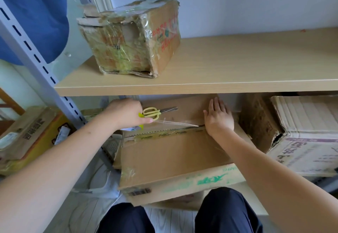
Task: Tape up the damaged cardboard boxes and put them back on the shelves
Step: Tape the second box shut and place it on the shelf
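A large brown cardboard box (170, 152) with green print lies on the lower shelf, its top toward me. My left hand (126, 112) grips a tape roll with a yellow-green edge, mostly hidden under the hand. A strip of clear tape (175, 123) stretches from it to the box's top seam. My right hand (218, 117) lies flat with straight fingers on the box top, pressing the tape end. Yellow-handled scissors (155, 113) rest on the box beside my left hand. A torn, tape-wrapped box (131, 37) stands on the upper shelf (237, 68).
A crushed box with purple print (300, 132) sits to the right on the lower shelf. A yellow and brown box (27, 137) lies at the left, outside the grey slotted upright (36, 57). Blue cloth (34, 13) hangs at top left. My knees (225, 212) are just below the box.
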`<control>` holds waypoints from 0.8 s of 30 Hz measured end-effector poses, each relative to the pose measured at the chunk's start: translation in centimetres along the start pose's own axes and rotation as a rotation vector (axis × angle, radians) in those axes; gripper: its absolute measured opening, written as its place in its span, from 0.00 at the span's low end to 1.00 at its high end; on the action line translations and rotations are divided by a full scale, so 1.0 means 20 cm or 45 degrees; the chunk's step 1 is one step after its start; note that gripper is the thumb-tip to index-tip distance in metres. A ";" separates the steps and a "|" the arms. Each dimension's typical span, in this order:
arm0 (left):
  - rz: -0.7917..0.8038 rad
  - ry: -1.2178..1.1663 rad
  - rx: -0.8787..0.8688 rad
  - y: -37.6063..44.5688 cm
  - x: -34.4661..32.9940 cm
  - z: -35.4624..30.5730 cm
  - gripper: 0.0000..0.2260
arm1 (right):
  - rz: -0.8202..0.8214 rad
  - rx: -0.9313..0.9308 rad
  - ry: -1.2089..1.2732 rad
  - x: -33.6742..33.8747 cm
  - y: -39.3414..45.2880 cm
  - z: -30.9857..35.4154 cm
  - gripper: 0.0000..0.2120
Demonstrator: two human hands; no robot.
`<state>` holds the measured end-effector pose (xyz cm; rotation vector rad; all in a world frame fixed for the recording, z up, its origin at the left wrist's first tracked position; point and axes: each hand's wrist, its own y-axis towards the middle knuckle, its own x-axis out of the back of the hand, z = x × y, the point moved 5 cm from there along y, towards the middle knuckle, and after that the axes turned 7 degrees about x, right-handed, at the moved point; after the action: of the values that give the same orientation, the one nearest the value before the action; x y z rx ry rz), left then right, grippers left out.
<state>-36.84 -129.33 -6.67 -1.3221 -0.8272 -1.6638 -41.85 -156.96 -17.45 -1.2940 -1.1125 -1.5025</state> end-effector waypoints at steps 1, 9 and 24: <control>-0.003 0.029 0.001 0.01 -0.01 0.01 0.30 | -0.018 0.015 0.018 0.01 0.01 0.02 0.26; 0.142 0.053 0.091 0.04 -0.05 0.02 0.28 | 0.139 0.064 0.164 0.00 0.01 0.31 0.34; 0.255 -0.140 0.199 -0.18 -0.20 0.36 0.31 | 0.063 0.306 0.157 -0.04 0.01 0.38 0.28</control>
<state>-36.64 -120.72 -9.02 -1.3490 -0.8416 -1.3537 -39.71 -149.68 -17.63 -1.0436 -1.1338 -1.3475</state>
